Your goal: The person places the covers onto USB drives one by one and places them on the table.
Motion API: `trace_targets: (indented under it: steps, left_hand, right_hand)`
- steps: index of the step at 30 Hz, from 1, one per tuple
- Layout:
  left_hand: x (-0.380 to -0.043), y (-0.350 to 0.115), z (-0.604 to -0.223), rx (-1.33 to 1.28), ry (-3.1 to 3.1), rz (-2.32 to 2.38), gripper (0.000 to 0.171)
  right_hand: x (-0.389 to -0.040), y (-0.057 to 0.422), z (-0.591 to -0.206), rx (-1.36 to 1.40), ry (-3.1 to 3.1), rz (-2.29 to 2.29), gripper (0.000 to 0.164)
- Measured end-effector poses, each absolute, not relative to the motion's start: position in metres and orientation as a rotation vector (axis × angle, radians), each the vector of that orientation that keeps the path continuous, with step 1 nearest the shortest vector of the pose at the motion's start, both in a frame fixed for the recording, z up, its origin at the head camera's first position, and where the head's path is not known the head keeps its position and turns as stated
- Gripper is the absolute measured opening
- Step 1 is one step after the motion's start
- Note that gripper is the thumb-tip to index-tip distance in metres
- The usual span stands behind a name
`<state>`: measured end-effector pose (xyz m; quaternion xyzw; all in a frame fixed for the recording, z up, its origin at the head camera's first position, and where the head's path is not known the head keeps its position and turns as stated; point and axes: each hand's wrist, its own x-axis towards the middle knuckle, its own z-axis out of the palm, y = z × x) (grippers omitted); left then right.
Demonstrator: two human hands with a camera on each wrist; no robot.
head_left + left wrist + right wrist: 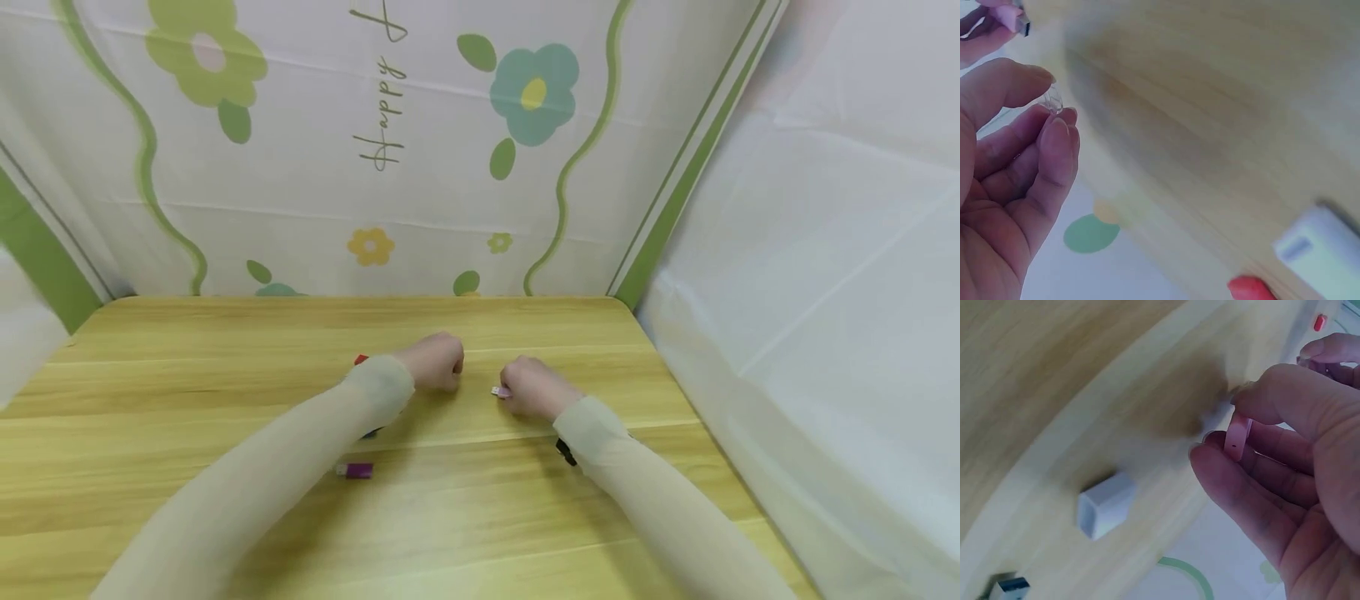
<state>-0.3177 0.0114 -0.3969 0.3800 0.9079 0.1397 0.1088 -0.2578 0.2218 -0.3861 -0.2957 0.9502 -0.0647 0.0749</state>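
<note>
My left hand point(435, 361) is over the middle of the table. Its thumb and fingertips pinch a small clear plastic cap point(1052, 99). To its right, my right hand point(536, 387) holds a pink USB flash drive point(500, 392) between thumb and fingers. The drive's metal plug points toward the left hand, and cap and drive are apart. In the right wrist view the drive's pink body point(1237, 436) shows between the fingertips. A purple USB flash drive point(356, 471) lies on the table near the left forearm.
A red piece point(361, 359) and a dark item point(371, 433) are partly hidden by the left sleeve. A white item point(1322, 250) lies near the red piece. In the right wrist view are a pale block point(1107, 505) and a metal plug end point(1010, 589). Fabric walls surround the wooden table point(465, 517).
</note>
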Motion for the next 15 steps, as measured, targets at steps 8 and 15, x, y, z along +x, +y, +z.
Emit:
trace_targets:
  steps: [8, 15]
  left_hand:
    - [-0.297, -0.021, -0.382, 1.177, 2.697, 0.577, 0.005]
    - [-0.270, -0.047, -0.365, 1.223, 2.698, 0.691, 0.008]
  right_hand:
    - [-0.242, 0.210, -0.368, -1.012, 2.855, -0.284, 0.009]
    - [-0.222, 0.197, -0.345, -1.227, 2.905, -0.339, 0.021]
